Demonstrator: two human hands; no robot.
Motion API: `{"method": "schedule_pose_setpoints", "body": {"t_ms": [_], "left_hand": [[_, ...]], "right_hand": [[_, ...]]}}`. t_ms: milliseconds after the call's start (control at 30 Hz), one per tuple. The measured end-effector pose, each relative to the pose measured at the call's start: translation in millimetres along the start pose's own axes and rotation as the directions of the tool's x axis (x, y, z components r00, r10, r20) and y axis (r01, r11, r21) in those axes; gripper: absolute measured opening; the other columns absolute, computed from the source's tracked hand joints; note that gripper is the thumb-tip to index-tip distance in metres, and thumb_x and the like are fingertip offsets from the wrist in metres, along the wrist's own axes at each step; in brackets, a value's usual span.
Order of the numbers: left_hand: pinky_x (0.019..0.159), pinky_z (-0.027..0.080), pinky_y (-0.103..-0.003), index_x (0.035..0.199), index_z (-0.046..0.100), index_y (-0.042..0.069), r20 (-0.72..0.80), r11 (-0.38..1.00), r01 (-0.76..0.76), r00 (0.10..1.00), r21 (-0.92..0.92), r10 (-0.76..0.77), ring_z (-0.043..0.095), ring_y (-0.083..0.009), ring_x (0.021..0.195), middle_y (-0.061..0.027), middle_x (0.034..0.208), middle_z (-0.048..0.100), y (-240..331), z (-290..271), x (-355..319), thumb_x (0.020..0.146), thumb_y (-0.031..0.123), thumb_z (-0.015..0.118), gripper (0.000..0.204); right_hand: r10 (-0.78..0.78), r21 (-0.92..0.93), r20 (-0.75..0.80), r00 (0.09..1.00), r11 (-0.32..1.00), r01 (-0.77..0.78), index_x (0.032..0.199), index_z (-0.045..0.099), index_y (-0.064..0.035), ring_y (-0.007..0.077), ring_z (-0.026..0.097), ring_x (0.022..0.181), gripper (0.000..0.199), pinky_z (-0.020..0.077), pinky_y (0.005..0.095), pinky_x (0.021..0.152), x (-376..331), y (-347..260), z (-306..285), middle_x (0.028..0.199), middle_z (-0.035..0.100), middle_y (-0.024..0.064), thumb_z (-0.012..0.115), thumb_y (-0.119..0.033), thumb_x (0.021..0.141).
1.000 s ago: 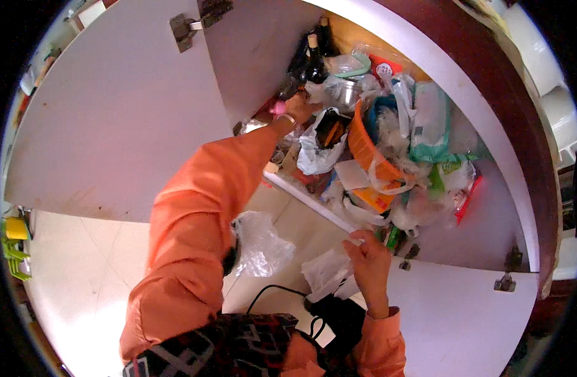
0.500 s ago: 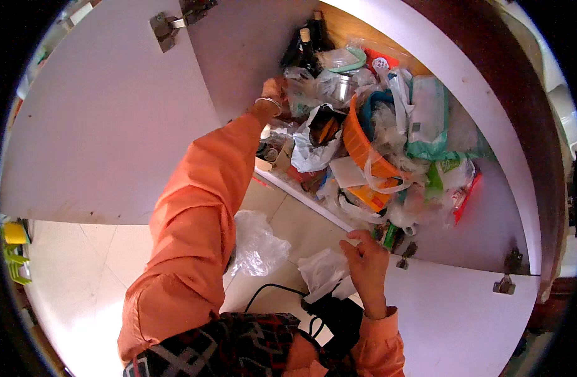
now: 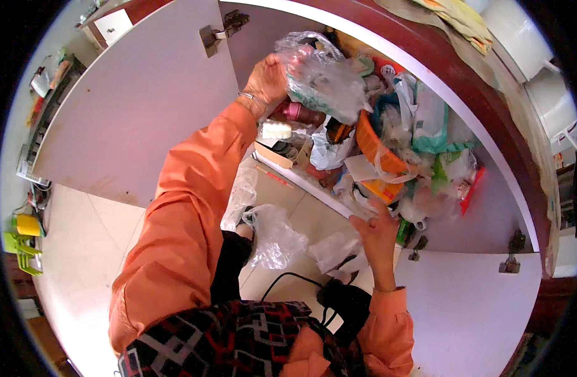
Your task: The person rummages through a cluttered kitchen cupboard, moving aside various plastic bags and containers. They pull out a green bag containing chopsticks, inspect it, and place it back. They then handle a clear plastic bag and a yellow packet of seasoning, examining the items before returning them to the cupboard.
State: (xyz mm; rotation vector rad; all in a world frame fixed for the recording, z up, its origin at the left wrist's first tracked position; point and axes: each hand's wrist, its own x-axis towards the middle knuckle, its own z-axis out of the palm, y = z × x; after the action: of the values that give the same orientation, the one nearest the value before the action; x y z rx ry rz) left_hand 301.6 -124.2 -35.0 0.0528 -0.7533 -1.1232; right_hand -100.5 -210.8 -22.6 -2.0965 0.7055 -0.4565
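My left hand (image 3: 267,78) is closed on the edge of a crumpled clear plastic bag (image 3: 329,85), lifted over the left part of a cabinet's contents. The bag covers the things behind it. Below it are a pink-capped bottle (image 3: 293,112), a white bag (image 3: 329,152) with something brown inside, and an open cardboard box (image 3: 274,155). My right hand (image 3: 377,235) is at the cabinet's front edge, fingers apart and partly bent, with nothing visible in it. Beside it lie an orange-yellow packet (image 3: 381,190) and a green item (image 3: 402,232).
Open cabinet doors stand at the left (image 3: 131,113) and lower right (image 3: 470,301). An orange basket (image 3: 371,146) sits among bags in the cabinet. On the tiled floor lie plastic bags (image 3: 279,239), a reddish stick (image 3: 272,176) and a black bag with cords (image 3: 342,308).
My left hand has raised the clear plastic bag out of the pile, uncovering the pink-capped bottle. My right hand stays near the cabinet edge, its fingers more spread. The view has shifted slightly.
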Motion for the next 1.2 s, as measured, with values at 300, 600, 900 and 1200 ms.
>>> {"method": "schedule_pose_setpoints", "body": {"t_ms": [300, 600, 900, 1200], "left_hand": [[0.086, 0.042, -0.026, 0.113, 0.052, 0.002, -0.226, 0.985, 0.067, 0.974, 0.161, -0.030, 0.054, -0.0146, 0.097, -0.0069, 0.114, 0.057, -99.7, 146.2, -48.2, 0.086, 0.010, 0.038, 0.032], [0.097, 0.031, -0.025, 0.111, 0.055, 0.015, -0.178, -0.836, 0.303, 0.952, 0.458, 0.248, 0.044, -0.0102, 0.113, 0.0050, 0.109, 0.058, -111.1, 176.9, -107.4, 0.081, 0.016, 0.048, 0.031], [0.084, 0.042, -0.033, 0.102, 0.058, 0.007, -0.471, -0.076, 0.605, 0.687, 0.792, 0.553, 0.056, -0.0220, 0.091, -0.0054, 0.098, 0.061, -52.3, 163.6, -132.3, 0.075, 0.025, 0.048, 0.033], [0.077, 0.044, -0.040, 0.100, 0.060, 0.006, -0.789, -0.511, 0.762, 0.568, 0.398, 0.233, 0.058, -0.0324, 0.085, -0.0155, 0.095, 0.061, -46.7, 84.6, -251.2, 0.072, 0.021, 0.051, 0.032]], "right_hand": [[0.212, 0.796, 0.304, 0.929, 0.480, -0.370, 0.120, 0.043, -0.0020, 0.0104, 0.050, 0.059, 0.045, 0.0348, 0.0197, 0.051, 7.1, -36.6, -3.0, 0.068, 0.048, 0.0012, 0.056, -0.021, 0.082], [0.080, 0.783, 0.115, 0.990, 0.607, -0.140, 0.083, 0.058, -0.0057, 0.0089, 0.054, 0.070, 0.013, 0.0395, 0.0203, 0.064, -3.3, -28.5, -13.8, 0.075, 0.063, 0.0043, 0.063, -0.014, 0.075], [0.223, 0.815, 0.161, 0.961, 0.519, -0.257, 0.098, 0.057, -0.0058, 0.0121, 0.057, 0.079, 0.019, 0.0453, 0.0242, 0.065, 1.3, -22.7, -23.2, 0.088, 0.061, 0.0055, 0.054, -0.017, 0.083], [0.494, 0.872, 0.156, 0.855, 0.337, -0.354, 0.114, 0.048, -0.0052, 0.0235, 0.059, 0.088, 0.035, 0.0507, 0.0361, 0.070, 13.9, 16.7, -31.8, 0.104, 0.056, 0.0099, 0.038, -0.029, 0.090]]}}
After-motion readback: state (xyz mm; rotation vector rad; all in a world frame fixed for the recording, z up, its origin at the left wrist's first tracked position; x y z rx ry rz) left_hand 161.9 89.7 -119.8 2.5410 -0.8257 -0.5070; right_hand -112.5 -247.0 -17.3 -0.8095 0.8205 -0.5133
